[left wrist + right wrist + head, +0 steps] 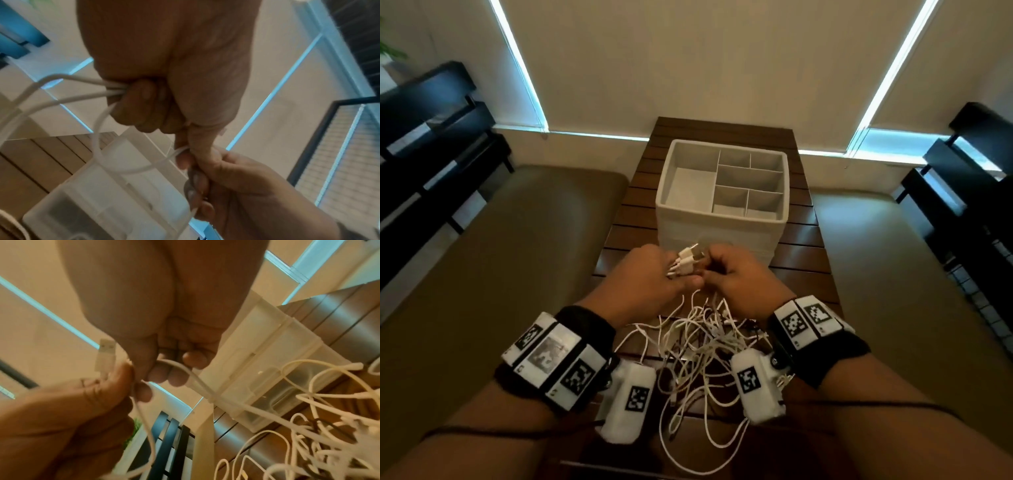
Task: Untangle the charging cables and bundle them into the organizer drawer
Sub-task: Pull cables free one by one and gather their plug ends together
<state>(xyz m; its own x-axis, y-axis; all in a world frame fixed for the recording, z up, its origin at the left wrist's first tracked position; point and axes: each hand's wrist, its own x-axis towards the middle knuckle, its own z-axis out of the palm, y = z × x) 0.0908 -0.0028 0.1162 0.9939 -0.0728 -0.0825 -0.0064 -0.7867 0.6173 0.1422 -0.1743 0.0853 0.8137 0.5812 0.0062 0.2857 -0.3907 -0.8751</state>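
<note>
A tangle of white charging cables lies on the wooden slat table under my wrists. My left hand grips a bunch of cable ends, whose white USB plugs stick out between the two hands. In the left wrist view this left hand is a fist round a few cords. My right hand touches the left one, its fingers curled round a cord that runs down to the pile. The white organizer with empty compartments stands just beyond the hands.
Brown cushioned seats flank the narrow table on both sides. Dark slatted furniture stands at the far left and far right. Blinds cover the windows behind the organizer. A white sensor box hangs under each wrist, close to the cable pile.
</note>
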